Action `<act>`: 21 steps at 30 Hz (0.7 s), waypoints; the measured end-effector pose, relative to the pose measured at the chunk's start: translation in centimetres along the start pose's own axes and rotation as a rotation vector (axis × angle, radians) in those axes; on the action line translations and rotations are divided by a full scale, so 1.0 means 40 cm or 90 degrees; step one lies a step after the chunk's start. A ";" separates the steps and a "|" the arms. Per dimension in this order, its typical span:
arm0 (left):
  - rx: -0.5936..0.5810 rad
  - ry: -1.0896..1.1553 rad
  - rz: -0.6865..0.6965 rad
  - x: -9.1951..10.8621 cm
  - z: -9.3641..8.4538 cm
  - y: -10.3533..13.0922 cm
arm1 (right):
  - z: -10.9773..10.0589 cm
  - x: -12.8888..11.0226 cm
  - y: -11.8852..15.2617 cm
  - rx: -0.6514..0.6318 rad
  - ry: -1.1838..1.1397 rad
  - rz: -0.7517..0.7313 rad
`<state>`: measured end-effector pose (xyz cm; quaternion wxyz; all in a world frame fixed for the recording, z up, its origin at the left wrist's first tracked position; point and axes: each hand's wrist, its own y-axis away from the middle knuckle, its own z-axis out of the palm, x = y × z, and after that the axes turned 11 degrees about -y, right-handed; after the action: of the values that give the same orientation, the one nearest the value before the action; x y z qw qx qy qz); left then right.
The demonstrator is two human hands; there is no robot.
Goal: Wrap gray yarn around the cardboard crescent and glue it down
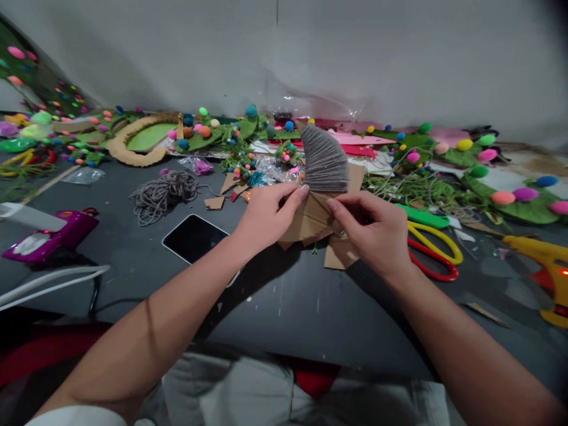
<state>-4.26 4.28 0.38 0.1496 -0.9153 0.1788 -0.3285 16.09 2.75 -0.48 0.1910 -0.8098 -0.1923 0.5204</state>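
In the head view, a curved cardboard piece (313, 220) stands up between my hands, its upper part wrapped in close rows of grey yarn (326, 160). My left hand (270, 214) pinches its left edge just below the wrapped rows, thumb in front. At the right edge, my right hand (375, 231) has thumb and index finger pressed together; whether a yarn strand is also between them I cannot tell. Another cardboard strip (341, 253) shows below and behind. A loose heap of grey yarn (164, 195) lies to the left, with a strand leading towards my left hand.
A phone (195, 236) lies beside my left forearm. Scissors (437, 251) with red and yellow handles lie right of my right hand. A yellow glue gun (541, 266) is far right, a purple device (53, 236) far left. Green felt leaves (519, 198) with coloured balls line the wall.
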 end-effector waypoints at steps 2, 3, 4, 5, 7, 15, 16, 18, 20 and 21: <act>0.003 -0.014 -0.008 -0.004 -0.003 -0.003 | -0.009 0.001 -0.003 0.023 0.015 -0.012; 0.001 -0.021 -0.012 -0.007 -0.004 -0.004 | -0.014 0.001 -0.004 0.034 0.025 -0.016; -0.002 -0.028 -0.016 -0.009 -0.005 -0.004 | -0.020 0.002 -0.006 0.044 0.033 -0.019; -0.004 -0.032 -0.019 -0.012 -0.006 -0.004 | -0.025 0.004 -0.007 0.050 0.040 -0.019; -0.007 -0.032 -0.027 -0.014 -0.008 -0.004 | -0.035 0.008 -0.009 0.052 0.048 -0.016; -0.001 -0.009 -0.032 -0.015 -0.010 -0.006 | -0.054 0.024 -0.018 0.033 0.055 -0.014; 0.000 -0.008 -0.032 -0.016 -0.009 -0.006 | -0.055 0.025 -0.019 0.032 0.054 -0.016; 0.003 -0.004 -0.033 -0.018 -0.008 -0.006 | -0.057 0.026 -0.019 0.030 0.053 -0.018; 0.005 -0.001 -0.033 -0.020 -0.005 -0.006 | -0.059 0.027 -0.019 0.027 0.050 -0.018; 0.006 0.000 -0.033 -0.020 -0.004 -0.006 | -0.059 0.027 -0.018 0.025 0.049 -0.018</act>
<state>-4.89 4.80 0.15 0.1452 -0.9190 0.1538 -0.3328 18.59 3.67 -0.02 0.2216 -0.8224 -0.1859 0.4899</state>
